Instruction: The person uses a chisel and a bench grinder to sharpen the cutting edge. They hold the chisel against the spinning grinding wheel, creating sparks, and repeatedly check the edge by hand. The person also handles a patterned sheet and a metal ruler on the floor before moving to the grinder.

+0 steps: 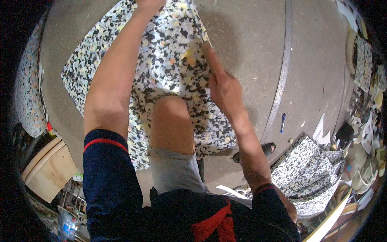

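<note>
Left hand (pixel 150 3) at twelve o'clock on the speckled foam (pixel 171 60), right hand (pixel 226 92) at three; neither grip discernible; even pressure should steady it.

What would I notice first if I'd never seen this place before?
Probably the big black-and-white speckled sheet in the middle, with a bare knee over it and the right hand at its right edge. Next, perhaps the long ruler-like strip and blue pen farther right.

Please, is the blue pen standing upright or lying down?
Lying down: the pen shows its full length along the floor.
</note>
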`<state>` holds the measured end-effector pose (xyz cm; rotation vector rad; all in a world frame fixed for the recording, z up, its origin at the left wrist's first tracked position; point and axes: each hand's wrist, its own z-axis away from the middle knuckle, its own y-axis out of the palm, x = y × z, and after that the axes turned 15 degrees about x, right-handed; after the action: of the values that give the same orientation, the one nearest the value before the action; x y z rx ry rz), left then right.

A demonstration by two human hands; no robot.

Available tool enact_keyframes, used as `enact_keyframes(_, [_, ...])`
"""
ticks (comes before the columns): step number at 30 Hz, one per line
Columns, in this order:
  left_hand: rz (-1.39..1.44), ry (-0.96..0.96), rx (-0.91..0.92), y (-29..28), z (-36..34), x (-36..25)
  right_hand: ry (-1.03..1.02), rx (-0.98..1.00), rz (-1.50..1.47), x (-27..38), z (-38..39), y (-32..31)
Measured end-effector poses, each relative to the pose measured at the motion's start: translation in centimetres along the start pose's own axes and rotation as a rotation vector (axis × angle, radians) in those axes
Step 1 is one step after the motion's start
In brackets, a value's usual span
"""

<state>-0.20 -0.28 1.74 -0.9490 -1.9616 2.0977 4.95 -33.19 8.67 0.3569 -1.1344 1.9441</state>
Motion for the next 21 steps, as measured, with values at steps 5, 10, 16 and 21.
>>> enact_keyframes(5, [0.096,0.002,-0.005,-0.4,0.1,0.0,-0.006,-0.008,0.017,-2.7,9.2,1.3])
enact_keyframes(10, [0.092,0.004,0.047,-1.3,-0.5,-0.7,-0.090,-0.127,0.019,-2.7,3.3,1.3])
enact_keyframes(16, [0.090,0.048,-0.058,-0.7,-0.7,1.5,-0.103,-0.112,-0.003,-2.9,3.7,2.6])
enact_keyframes(21, [0.070,0.081,-0.078,-0.9,-0.7,0.9,0.046,0.000,-0.011,-4.4,12.5,3.2])
